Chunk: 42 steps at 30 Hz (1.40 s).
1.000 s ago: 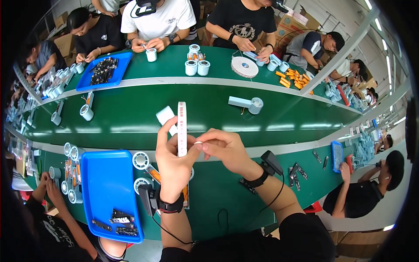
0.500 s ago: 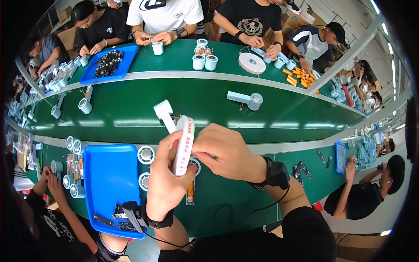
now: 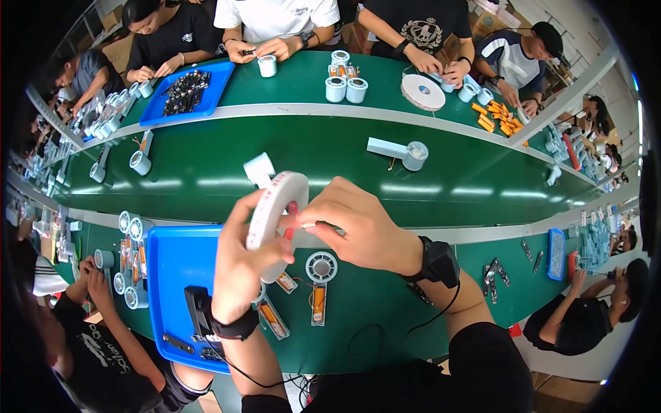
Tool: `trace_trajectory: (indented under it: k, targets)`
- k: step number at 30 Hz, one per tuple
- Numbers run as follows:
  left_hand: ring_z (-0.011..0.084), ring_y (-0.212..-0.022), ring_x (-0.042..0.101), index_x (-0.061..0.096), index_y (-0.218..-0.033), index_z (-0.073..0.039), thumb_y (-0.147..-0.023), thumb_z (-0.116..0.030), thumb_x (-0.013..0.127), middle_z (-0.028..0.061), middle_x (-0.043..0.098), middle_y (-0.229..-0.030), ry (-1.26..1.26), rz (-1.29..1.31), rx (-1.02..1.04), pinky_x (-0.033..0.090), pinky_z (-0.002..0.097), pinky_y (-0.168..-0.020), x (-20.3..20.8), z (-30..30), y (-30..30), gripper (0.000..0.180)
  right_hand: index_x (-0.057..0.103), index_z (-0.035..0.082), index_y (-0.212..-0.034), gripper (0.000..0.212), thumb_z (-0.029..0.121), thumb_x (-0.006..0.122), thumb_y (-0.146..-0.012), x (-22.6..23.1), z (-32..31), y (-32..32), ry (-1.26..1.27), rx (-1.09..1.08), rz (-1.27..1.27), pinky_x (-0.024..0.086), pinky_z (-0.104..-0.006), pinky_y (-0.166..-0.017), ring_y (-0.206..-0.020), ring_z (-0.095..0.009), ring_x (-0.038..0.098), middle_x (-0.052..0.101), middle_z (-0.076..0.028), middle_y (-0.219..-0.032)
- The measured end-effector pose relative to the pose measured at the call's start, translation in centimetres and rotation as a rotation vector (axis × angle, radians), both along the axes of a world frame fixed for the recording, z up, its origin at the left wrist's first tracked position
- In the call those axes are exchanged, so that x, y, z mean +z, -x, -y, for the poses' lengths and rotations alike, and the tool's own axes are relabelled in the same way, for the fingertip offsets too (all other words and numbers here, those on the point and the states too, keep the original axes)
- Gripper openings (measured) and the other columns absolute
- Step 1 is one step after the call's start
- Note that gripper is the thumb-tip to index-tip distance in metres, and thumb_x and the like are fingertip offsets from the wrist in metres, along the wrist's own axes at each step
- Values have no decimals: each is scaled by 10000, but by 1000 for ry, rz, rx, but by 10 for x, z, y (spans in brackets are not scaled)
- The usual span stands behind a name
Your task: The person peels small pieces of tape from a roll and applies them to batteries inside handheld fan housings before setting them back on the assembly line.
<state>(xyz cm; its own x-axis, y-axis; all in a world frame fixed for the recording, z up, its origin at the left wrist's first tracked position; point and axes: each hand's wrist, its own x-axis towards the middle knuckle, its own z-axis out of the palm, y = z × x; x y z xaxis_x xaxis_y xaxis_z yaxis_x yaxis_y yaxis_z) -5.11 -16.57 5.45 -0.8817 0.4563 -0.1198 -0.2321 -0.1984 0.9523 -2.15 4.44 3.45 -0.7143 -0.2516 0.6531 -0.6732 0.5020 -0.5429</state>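
Note:
My left hand (image 3: 237, 268) is wrapped round a white roll of tape (image 3: 295, 187) with red print, held on edge above the green bench. Something red shows at the roll's inner side. Close beside it, my right hand (image 3: 368, 230) pinches thumb to forefinger on a small pale bit, too small to make out surely, perhaps the tape's end. Below the hands lie pale blue handheld fan bodies; one has a round head (image 3: 321, 267) and an orange cell (image 3: 318, 303) in its open handle. Others are partly hidden by my left hand.
A blue tray (image 3: 160, 275) with dark strips stands left of my left arm. A metal rail divides the bench from a green belt carrying fan bodies (image 3: 414, 156). Circuit boards (image 3: 494, 275) lie to the right. Several co-workers sit across and at both sides.
The tape roll has tilted and turned so its open middle shows. My right fingers now pinch close to it. My view has shifted, uncovering fan bodies under my hands.

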Motion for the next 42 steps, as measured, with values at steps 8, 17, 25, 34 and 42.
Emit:
trace_trajectory:
  k: [8,17,25,34,42]
  targets:
    - [442,-989,693,371,-1417,53,-752,-128,792,310,660,-1143,1019,-644,446,560,484,-828,-65,-9,109,808,649,15,-1018,266,-116,744,-807,-20,-7,-1,429,-11,22,506,-311,-736,-836,-198,624,659,-84,-963]
    - [460,-1056,676,285,-1487,22,-641,-213,903,327,624,-1207,1404,-379,264,553,470,-927,-121,-9,165,1074,632,10,-1075,267,-92,738,-852,-69,-15,-14,735,-45,529,542,-285,-816,-928,-131,641,654,-73,-1024]
    - [275,-1086,670,262,-1533,38,-760,1,829,235,631,-1208,364,-325,200,567,366,-898,-8,-48,80,959,622,4,-1093,288,-77,752,-850,-19,-14,-27,928,135,628,563,-282,-829,-938,-129,648,657,-75,-1037]
    - [236,-1065,681,220,-1542,47,-783,80,792,222,622,-1224,64,-382,121,590,347,-904,42,-64,14,951,651,4,-1074,264,-46,774,-846,23,-17,-66,637,24,508,485,-206,-637,-720,-48,592,685,-62,-992]
    - [236,-1036,689,216,-1540,53,-778,100,783,210,621,-1204,31,-405,107,596,348,-903,50,-67,-6,951,667,29,-1105,319,-30,796,-819,39,-23,-86,438,-59,502,406,-188,-543,-599,-18,525,697,-61,-935]
